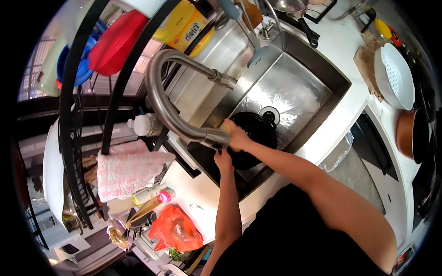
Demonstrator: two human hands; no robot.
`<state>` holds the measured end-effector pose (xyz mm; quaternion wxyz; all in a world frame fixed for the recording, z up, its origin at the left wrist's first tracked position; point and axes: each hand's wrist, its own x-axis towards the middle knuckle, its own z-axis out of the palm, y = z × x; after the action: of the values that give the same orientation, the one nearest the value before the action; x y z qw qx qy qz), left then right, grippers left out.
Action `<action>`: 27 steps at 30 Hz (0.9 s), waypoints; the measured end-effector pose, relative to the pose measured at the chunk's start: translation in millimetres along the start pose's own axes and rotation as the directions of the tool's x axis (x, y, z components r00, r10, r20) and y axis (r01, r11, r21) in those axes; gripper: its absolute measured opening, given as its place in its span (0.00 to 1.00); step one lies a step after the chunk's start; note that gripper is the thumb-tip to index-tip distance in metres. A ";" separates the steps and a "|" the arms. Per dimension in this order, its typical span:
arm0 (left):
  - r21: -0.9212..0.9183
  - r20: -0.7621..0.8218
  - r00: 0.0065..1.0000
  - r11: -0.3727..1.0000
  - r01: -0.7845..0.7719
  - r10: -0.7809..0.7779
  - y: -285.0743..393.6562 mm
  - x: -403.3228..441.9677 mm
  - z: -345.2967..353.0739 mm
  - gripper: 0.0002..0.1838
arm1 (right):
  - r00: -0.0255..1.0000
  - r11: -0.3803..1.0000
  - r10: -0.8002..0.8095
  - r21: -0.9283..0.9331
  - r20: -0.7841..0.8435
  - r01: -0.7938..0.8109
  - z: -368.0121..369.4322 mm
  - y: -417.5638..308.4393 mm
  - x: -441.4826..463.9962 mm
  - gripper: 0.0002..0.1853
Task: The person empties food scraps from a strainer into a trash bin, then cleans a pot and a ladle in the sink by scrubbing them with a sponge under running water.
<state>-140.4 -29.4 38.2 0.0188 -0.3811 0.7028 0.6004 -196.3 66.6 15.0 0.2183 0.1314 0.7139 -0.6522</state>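
Note:
A round black pan [255, 133] lies tilted in the steel sink [294, 92], under the curved faucet [162, 99]. My left hand [223, 159] is closed at the pan's near left edge, just below the faucet head; it seems to grip the rim or handle, which is hidden. Over the pan's left side, my right hand [237, 136] is closed around something yellowish, mostly covered by the fingers, perhaps a sponge. The drain [270, 115] shows just beyond the pan, and the sink floor looks wet.
A black rack [73, 115] stands at the left, with a pink-white cloth [131, 168] hanging from it. A red plastic bag [175, 227] sits on the near counter. At the right are a white colander [393, 76] and a copper-coloured pot [406, 135]. A grey utensil [258, 56] reaches over the sink.

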 end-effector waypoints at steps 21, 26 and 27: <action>0.147 -0.001 0.999 0.988 -0.045 0.046 -1.1 -16.0 -3.3 0.18 | 0.991 0.940 0.133 0.315 0.004 -0.127 8.0 6.6 -14.1 0.15; 0.087 -0.003 0.995 0.992 -0.095 0.096 4.8 -14.2 -0.4 0.19 | 0.981 0.983 -0.023 0.181 0.194 -0.013 -5.9 15.5 -32.3 0.12; 0.110 -0.027 0.999 0.993 -0.034 0.037 10.9 -14.2 -2.4 0.20 | 0.962 0.966 -0.257 0.037 0.096 0.255 4.1 39.0 -30.6 0.11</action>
<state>-135.4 -24.3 54.8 0.0189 -0.3756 0.7416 0.5555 -150.6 69.9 -4.5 0.1661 0.0078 0.7050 -0.6894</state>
